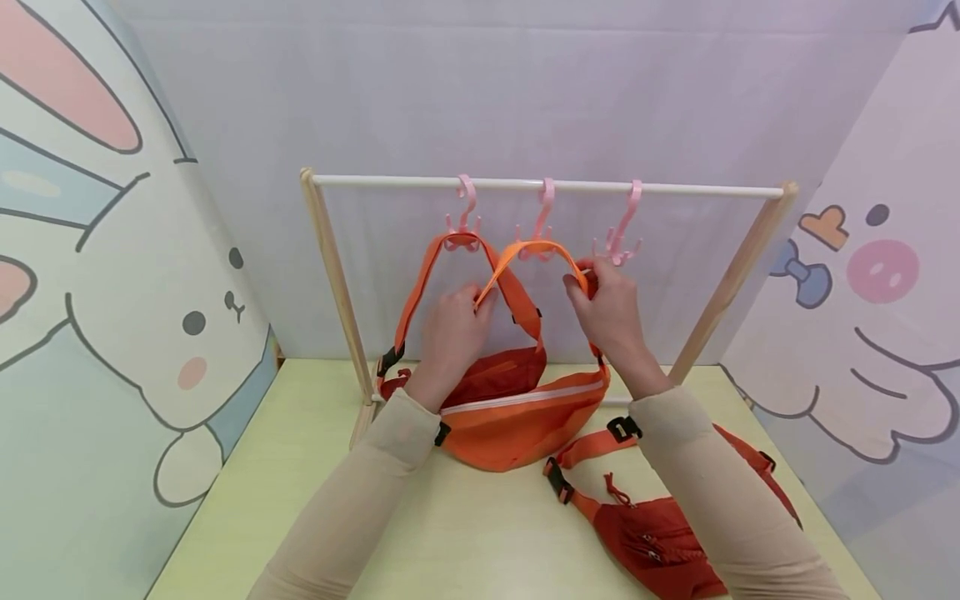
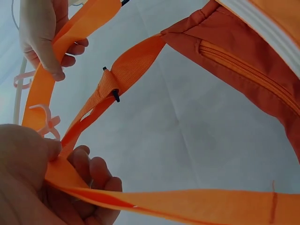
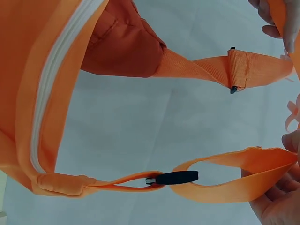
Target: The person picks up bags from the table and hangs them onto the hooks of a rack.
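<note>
An orange waist bag (image 1: 525,429) with a white zipper hangs low in front of the rack, its strap (image 1: 536,245) arched up at the middle pink hook (image 1: 546,204). My left hand (image 1: 453,329) pinches the strap's left side; my right hand (image 1: 611,308) grips its right side. The left wrist view shows the left fingers (image 2: 101,176) curled about the folded webbing. A black buckle (image 3: 176,177) sits on the strap below the right hand in the right wrist view. Whether the strap rests fully on the hook, I cannot tell.
Behind, a rust-red waist bag (image 1: 495,375) hangs from the left pink hook (image 1: 467,200). Another red waist bag (image 1: 660,533) lies on the table (image 1: 480,533), partly under the right forearm. A third hook (image 1: 626,221) is on the white rail (image 1: 705,190), between wooden posts.
</note>
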`<action>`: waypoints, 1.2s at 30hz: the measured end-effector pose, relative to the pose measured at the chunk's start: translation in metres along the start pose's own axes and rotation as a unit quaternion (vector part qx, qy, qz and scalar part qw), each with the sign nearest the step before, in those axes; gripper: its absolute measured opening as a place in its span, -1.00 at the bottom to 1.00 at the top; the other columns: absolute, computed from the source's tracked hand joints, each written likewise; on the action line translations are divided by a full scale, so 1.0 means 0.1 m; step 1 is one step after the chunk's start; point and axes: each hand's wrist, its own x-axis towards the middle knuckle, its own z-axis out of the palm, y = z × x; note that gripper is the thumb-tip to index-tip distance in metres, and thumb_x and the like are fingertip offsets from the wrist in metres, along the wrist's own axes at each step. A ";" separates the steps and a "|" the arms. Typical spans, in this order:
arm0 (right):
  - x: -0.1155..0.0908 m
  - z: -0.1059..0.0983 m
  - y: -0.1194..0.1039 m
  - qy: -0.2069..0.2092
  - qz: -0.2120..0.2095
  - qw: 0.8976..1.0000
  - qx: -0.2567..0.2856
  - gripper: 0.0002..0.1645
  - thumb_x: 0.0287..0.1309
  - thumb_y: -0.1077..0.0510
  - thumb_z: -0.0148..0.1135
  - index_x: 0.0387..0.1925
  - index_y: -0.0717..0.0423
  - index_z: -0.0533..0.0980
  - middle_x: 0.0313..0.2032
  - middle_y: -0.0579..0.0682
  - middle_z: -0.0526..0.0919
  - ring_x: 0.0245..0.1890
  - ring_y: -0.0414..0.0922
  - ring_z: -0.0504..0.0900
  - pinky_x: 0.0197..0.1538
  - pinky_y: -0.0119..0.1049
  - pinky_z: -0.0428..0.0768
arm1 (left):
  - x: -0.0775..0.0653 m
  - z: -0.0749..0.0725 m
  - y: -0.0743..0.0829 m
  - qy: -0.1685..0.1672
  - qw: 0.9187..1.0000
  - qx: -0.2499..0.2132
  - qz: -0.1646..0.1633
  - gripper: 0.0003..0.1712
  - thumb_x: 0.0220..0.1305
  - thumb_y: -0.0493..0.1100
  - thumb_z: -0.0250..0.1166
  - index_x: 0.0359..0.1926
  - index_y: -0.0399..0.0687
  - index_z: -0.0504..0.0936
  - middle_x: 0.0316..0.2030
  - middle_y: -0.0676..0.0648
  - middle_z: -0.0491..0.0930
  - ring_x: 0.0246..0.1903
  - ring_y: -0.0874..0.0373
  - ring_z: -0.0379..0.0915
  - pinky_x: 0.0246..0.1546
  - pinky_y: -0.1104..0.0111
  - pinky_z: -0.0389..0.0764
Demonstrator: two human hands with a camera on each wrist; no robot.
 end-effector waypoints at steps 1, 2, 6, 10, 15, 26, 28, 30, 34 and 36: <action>0.00 0.01 0.01 -0.004 0.002 1.000 -0.001 -0.69 0.47 0.11 0.34 0.10 0.21 0.60 -0.33 0.11 0.67 -0.46 0.02 0.53 -0.35 -0.15 0.64 | -0.01 0.00 -0.02 -0.002 1.000 -0.004 -0.001 -0.58 0.59 0.13 0.24 -0.41 0.03 0.54 -0.62 -0.04 0.41 -0.65 0.05 0.33 -0.66 0.27 0.32; -0.01 0.02 0.02 -0.009 0.005 1.000 0.000 -0.68 0.47 0.11 0.35 0.10 0.21 0.60 -0.34 0.11 0.67 -0.46 0.02 0.53 -0.35 -0.16 0.63 | -0.02 0.00 -0.04 -0.004 1.000 -0.008 -0.003 -0.59 0.59 0.13 0.23 -0.39 0.03 0.54 -0.61 -0.04 0.41 -0.64 0.05 0.33 -0.66 0.27 0.32; -0.04 0.05 0.07 -0.032 0.024 0.999 0.007 -0.61 0.43 0.09 0.39 0.15 0.20 0.57 -0.32 0.09 0.67 -0.44 0.01 0.55 -0.34 -0.19 0.64 | -0.08 0.02 -0.12 -0.008 1.000 -0.027 -0.004 -0.66 0.57 0.10 0.27 -0.31 0.01 0.57 -0.58 -0.04 0.42 -0.63 0.04 0.34 -0.66 0.28 0.36; -0.06 0.08 0.12 -0.054 0.041 0.998 0.012 -0.52 0.40 0.07 0.43 0.21 0.20 0.53 -0.27 0.09 0.69 -0.40 0.00 0.58 -0.32 -0.20 0.65 | -0.14 0.05 -0.18 -0.008 0.999 -0.032 -0.005 -0.70 0.54 0.08 0.32 -0.25 -0.03 0.60 -0.56 -0.03 0.44 -0.62 0.05 0.36 -0.63 0.27 0.41; -0.08 0.11 0.16 -0.072 0.053 0.996 0.007 -0.46 0.41 0.05 0.41 0.26 0.23 0.50 -0.20 0.13 0.70 -0.36 0.02 0.60 -0.30 -0.19 0.66 | -0.20 0.10 -0.22 -0.010 1.000 -0.028 -0.009 -0.73 0.51 0.04 0.37 -0.18 -0.04 0.58 -0.49 -0.01 0.47 -0.55 0.06 0.42 -0.57 0.25 0.49; -0.14 0.16 0.21 -0.094 0.073 0.993 -0.004 -0.30 0.40 0.07 0.42 0.42 0.27 0.40 0.06 0.26 0.65 -0.06 0.14 0.61 -0.02 0.06 0.74 | -0.33 0.20 -0.34 -0.021 0.999 -0.032 -0.019 -0.61 0.45 -0.07 0.43 0.15 -0.11 0.57 -0.20 -0.08 0.64 -0.37 0.02 0.55 -0.40 0.15 0.66; -0.15 0.17 0.23 -0.096 0.073 0.993 -0.008 -0.28 0.38 0.09 0.44 0.42 0.27 0.39 0.10 0.26 0.64 -0.02 0.16 0.59 0.01 0.08 0.73 | -0.35 0.21 -0.36 -0.021 0.999 -0.034 -0.018 -0.60 0.45 -0.09 0.43 0.18 -0.10 0.56 -0.16 -0.09 0.65 -0.36 0.01 0.57 -0.38 0.14 0.68; -0.17 0.16 0.24 -0.099 0.074 0.992 -0.009 -0.26 0.37 0.09 0.45 0.43 0.26 0.38 0.15 0.26 0.62 0.05 0.18 0.58 0.07 0.10 0.71 | -0.37 0.22 -0.38 -0.023 0.999 -0.037 -0.017 -0.58 0.44 -0.11 0.43 0.21 -0.10 0.56 -0.13 -0.10 0.65 -0.35 0.01 0.57 -0.37 0.13 0.68; -0.21 0.13 0.27 -0.107 0.083 0.991 -0.009 -0.21 0.37 0.06 0.45 0.47 0.22 0.34 0.26 0.24 0.57 0.21 0.22 0.57 0.14 0.15 0.68 | -0.41 0.24 -0.41 -0.025 0.999 -0.035 -0.017 -0.54 0.43 -0.14 0.41 0.27 -0.11 0.55 -0.08 -0.12 0.64 -0.33 -0.02 0.58 -0.35 0.11 0.69; -0.24 0.10 0.29 -0.111 0.081 0.990 -0.009 -0.18 0.37 0.04 0.45 0.49 0.22 0.32 0.31 0.25 0.54 0.26 0.24 0.56 0.15 0.18 0.66 | -0.43 0.24 -0.43 -0.024 0.999 -0.034 -0.014 -0.51 0.41 -0.14 0.42 0.28 -0.13 0.54 -0.04 -0.14 0.64 -0.29 -0.03 0.60 -0.31 0.09 0.71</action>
